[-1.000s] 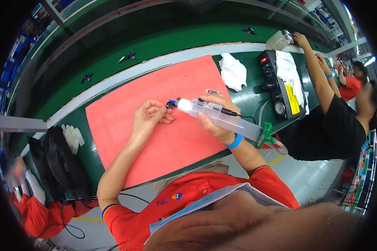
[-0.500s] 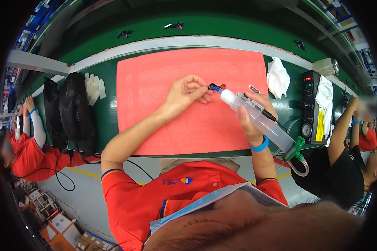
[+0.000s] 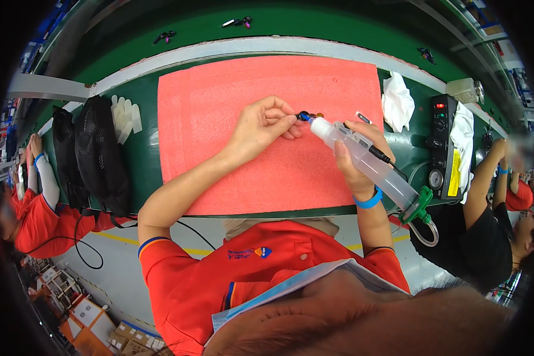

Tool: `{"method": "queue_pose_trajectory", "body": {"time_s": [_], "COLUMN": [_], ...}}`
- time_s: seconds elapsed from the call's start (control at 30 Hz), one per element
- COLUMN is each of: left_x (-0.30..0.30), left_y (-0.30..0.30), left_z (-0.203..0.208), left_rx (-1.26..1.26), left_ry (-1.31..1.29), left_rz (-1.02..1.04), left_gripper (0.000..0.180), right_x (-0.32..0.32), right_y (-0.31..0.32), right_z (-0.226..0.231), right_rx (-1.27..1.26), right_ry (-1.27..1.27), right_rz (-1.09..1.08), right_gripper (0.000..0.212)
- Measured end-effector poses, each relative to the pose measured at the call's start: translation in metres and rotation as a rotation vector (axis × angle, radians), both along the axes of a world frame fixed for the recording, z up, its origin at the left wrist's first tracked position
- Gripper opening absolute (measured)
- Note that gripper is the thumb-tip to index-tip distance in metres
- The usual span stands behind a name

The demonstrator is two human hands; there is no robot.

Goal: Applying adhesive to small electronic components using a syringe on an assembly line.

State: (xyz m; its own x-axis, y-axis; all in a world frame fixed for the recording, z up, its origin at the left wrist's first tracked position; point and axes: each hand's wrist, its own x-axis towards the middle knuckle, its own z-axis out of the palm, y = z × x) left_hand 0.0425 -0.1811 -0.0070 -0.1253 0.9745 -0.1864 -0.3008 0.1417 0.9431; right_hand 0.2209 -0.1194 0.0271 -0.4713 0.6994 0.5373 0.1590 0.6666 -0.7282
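Observation:
My left hand (image 3: 261, 124) pinches a small dark part (image 3: 303, 115) with an orange bit beside it, resting on the pink foam mat (image 3: 219, 107). My right hand (image 3: 353, 157) grips a clear dispensing syringe (image 3: 368, 163) with a white nozzle, its blue tip touching the small part. A thin black tool or cable (image 3: 374, 151) runs along the syringe under my fingers. A green cap and clear hose (image 3: 421, 207) hang off the syringe's rear end. I wear a blue wristband (image 3: 368, 200) on the right wrist.
A white cloth (image 3: 397, 104) and a black control box with a red light and gauge (image 3: 440, 142) lie right of the mat. Black mesh items (image 3: 98, 154) and white finger cots (image 3: 124, 115) sit left. Other people work at both sides (image 3: 32, 207) (image 3: 492, 225). Small parts lie on the green belt (image 3: 166, 37).
The view has shifted, so the mat and hands sit more centrally. Both hands keep the same hold, with the syringe tip still at the small part.

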Motion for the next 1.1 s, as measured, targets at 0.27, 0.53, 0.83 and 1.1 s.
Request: {"method": "queue_pose_trajectory", "body": {"time_s": [0.27, 0.53, 0.83, 1.1], "left_x": [0.001, 0.0, -0.001, -0.004], "left_y": [0.0, -0.001, -0.001, -0.001], "left_z": [-0.001, -0.001, -0.002, 0.002], "left_rx": [0.0, 0.001, 0.01, -0.042], "left_ry": [0.018, 0.034, 0.051, -0.053], "left_rz": [0.015, 0.007, -0.004, 0.031], "left_gripper": [0.006, 0.007, 0.007, 0.013], "right_x": [-0.001, -0.001, 0.001, 0.009], "right_y": [0.0, -0.001, 0.003, 0.002], "right_z": [0.002, 0.002, 0.0, 0.001], "right_rx": [0.031, 0.018, 0.038, 0.065], "right_ry": [0.004, 0.003, -0.021, 0.128], "right_rz": [0.015, 0.015, 0.011, 0.001], "right_gripper": [0.03, 0.029, 0.029, 0.034]}}
